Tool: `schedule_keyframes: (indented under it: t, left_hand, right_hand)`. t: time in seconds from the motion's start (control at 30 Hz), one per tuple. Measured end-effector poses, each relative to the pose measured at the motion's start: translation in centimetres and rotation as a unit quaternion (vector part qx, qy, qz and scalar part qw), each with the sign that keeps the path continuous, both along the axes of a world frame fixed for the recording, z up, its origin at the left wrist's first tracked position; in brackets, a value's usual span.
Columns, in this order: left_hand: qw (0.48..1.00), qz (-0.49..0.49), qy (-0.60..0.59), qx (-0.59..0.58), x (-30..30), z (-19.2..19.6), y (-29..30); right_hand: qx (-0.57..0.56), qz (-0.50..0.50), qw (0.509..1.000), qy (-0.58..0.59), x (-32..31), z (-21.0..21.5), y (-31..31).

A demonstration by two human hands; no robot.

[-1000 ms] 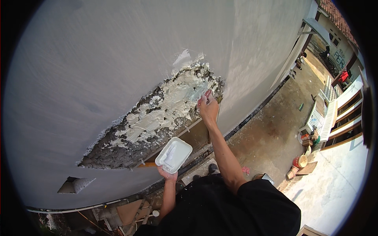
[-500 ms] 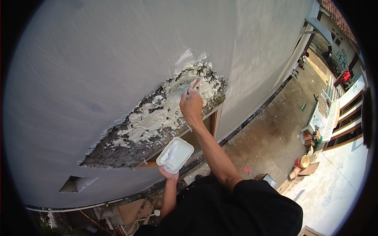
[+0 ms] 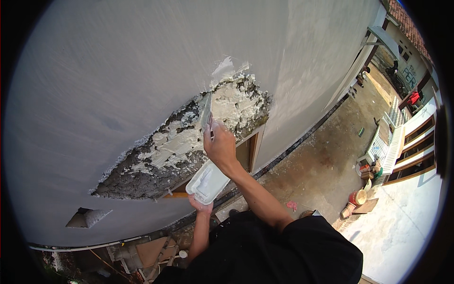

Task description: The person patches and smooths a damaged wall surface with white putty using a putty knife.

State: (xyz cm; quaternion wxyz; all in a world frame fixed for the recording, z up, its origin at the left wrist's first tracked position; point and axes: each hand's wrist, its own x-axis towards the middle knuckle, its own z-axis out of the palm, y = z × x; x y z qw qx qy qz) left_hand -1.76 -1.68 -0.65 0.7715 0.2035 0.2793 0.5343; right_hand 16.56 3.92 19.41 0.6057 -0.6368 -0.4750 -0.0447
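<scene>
and here we are at the wall [image 3: 118,71], with the scraper [image 3: 206,109] up at the centre of the frame, over the upper middle of the rough patch [image 3: 172,149]. the right hand [image 3: 221,144] has it — fingers closed in a narrow grip around the near end, the handle mostly hidden behind them. look at the line of that tool: long axis close to vertical in the frame, blade end toward the top, grip end toward the bottom. is the blade touching the paste [image 3: 234,102]? from this angle i cannot tell.

down below centre, the left hand [image 3: 202,206] holds the tray [image 3: 219,180] from its lower left end, fingers largely out of sight under it. the tray's long axis slants from lower left to upper right, its open side facing up, a white smear inside, and the right wrist crosses in front of its upper right end.

my call on the step: this is the spreading, paste being worked into the broken surface — and only partway, by the look of it, with dark, bare stretches along the patch's lower left. the next move, i'd judge, calls for a flat blade, steady pressure and the tray held level close by.
</scene>
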Motion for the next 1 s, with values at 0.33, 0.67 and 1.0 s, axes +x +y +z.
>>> schedule_keyframes:
  t: [0.33,0.67,1.0]
  left_hand:
    - [0.998,-0.003,-0.039,-0.045,1.6,0.6,1.2]
    - [0.995,-0.02,-0.074,-0.058,4.2,2.2,1.5]
    - [0.992,-0.019,-0.111,-0.05,4.8,1.0,0.9]
  right_hand:
    - [-0.108,0.163,0.915,0.352,5.9,-4.3,-7.0]
    - [-0.254,0.224,0.851,0.402,3.7,-10.8,-13.6]
    - [-0.295,0.111,0.909,0.272,1.8,-8.5,-12.6]
